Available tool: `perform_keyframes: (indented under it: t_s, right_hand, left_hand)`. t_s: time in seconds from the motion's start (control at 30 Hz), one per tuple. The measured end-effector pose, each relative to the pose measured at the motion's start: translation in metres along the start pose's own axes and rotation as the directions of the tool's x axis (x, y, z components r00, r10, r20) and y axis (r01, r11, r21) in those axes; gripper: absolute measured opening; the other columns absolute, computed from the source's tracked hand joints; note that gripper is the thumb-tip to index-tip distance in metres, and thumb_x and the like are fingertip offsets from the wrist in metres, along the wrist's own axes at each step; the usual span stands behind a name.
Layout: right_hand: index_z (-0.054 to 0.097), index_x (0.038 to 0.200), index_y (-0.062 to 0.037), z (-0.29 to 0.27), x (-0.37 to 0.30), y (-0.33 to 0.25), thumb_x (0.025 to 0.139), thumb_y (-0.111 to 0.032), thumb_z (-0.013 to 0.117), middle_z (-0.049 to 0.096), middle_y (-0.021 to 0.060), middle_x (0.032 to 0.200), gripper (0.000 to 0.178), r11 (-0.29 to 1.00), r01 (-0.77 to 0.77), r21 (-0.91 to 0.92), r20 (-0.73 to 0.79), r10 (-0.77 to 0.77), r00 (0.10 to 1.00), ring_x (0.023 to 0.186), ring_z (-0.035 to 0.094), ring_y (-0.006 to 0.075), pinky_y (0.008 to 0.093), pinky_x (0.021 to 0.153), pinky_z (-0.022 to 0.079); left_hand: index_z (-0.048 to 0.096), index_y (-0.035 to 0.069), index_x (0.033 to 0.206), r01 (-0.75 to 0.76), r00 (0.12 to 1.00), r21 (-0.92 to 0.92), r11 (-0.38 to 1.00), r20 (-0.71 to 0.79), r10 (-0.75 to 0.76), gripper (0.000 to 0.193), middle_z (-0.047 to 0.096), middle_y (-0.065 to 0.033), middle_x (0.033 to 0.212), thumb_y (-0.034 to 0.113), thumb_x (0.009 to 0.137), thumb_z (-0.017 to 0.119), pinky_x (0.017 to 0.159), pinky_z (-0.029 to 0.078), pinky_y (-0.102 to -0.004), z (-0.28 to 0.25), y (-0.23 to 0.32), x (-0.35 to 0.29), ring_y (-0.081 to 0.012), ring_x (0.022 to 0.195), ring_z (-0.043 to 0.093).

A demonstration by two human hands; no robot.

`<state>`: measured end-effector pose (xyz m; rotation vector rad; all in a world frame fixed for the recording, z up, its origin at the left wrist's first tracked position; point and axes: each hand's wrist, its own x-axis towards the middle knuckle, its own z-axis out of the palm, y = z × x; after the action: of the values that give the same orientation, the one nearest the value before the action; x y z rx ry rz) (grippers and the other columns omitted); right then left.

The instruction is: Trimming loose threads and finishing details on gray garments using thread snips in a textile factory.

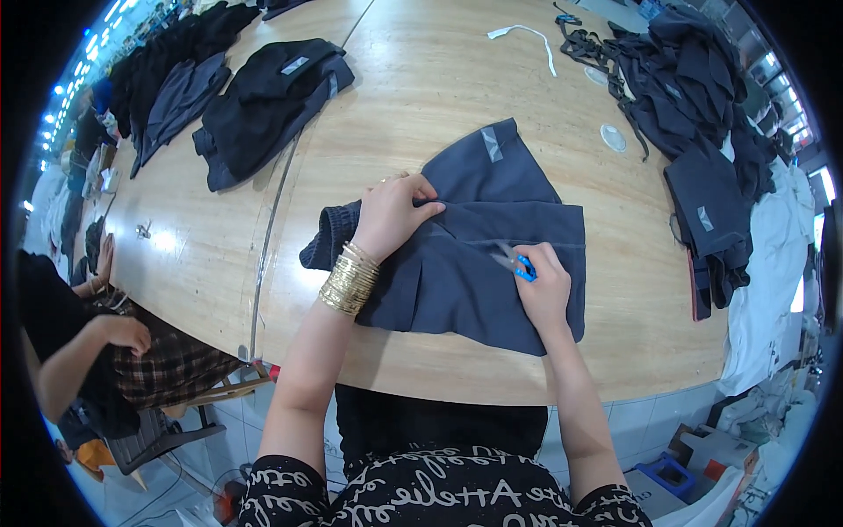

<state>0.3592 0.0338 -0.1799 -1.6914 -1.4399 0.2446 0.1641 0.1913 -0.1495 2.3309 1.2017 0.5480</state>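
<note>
A dark grey-blue garment (474, 263) lies spread on the wooden table (421, 79) in front of me. My left hand (397, 212), with several gold bangles on the wrist, presses down on the garment's upper left part, fingers gripping a fold. My right hand (543, 285) holds small blue-handled thread snips (515, 263), their metal blades pointing up-left against a seam of the garment.
Piles of dark garments lie at the far left (263, 97) and far right (702, 132) of the table. A white strip (527, 35) and a small round disc (613, 137) rest on the wood. Another person (79, 351) sits at the left.
</note>
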Motion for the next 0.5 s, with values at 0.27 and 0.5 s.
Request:
perform_keyframes:
  t_s: [0.27, 0.5]
  right_hand:
    - [0.062, 0.089, -0.0056, 0.002, -0.003, -0.003, 0.076, -0.003, 0.067, 0.058, 0.0075, 0.08, 0.014, 0.997, -0.058, -0.045, -0.044, 0.056, 0.997, 0.066, 0.06, 0.0261, 0.0323, 0.056, 0.047]
    - [0.063, 0.091, -0.0006, -0.012, -0.007, 0.003, 0.08, -0.001, 0.066, 0.059, 0.0102, 0.079, 0.012, 0.987, -0.101, 0.123, -0.055, 0.108, 0.993, 0.067, 0.058, 0.0196, 0.0279, 0.061, 0.045]
  left_hand:
    - [0.065, 0.003, 0.087, 0.233, 0.923, -0.61, 0.757, -0.107, -0.37, 0.021, 0.061, -0.0044, 0.061, 0.022, 0.09, 0.06, 0.052, 0.048, -0.0256, -0.015, -0.034, 0.015, -0.0104, 0.055, 0.059]
    - [0.057, 0.005, 0.088, 0.278, 0.873, 0.177, 0.944, -0.456, -0.171, 0.014, 0.057, -0.0057, 0.076, 0.018, 0.089, 0.062, 0.066, 0.052, -0.0312, -0.109, -0.095, -0.01, -0.0177, 0.071, 0.059]
